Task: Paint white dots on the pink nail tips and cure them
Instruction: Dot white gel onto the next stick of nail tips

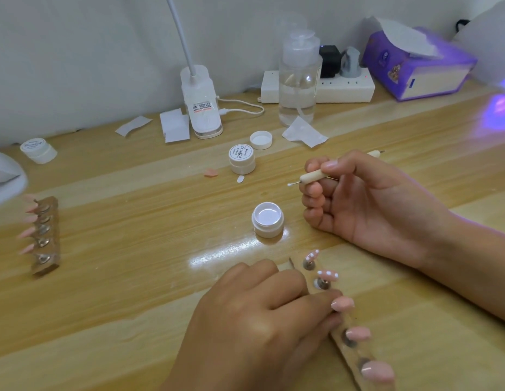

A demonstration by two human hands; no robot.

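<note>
Head view. Right hand (369,201), palm up on the light wooden tabletop (133,277), pinches a cream-handled dotting tool (316,176) between thumb and fingers; its metal tip, carrying a bead of white, points left, above and right of the open white gel pot (267,222). Left hand (262,314), fingers curled, presses down on a tan strip holder (355,354) with five pink nail tips on metal studs: the two far tips (327,275) carry white dots, the three nearer tips (358,333) are plain. The strip lies near the front edge, just beside the left fingers. A second brown holder of pink tips (44,235) lies well apart at left. Farther back: closed white jar (242,159) with script lettering reading "Painted", loose white lid (261,139), clear pump bottle (299,80), white clip lamp base (202,103), white power strip (344,86), purple tissue box (415,63). White wall behind; violet glow at right edge.
</note>
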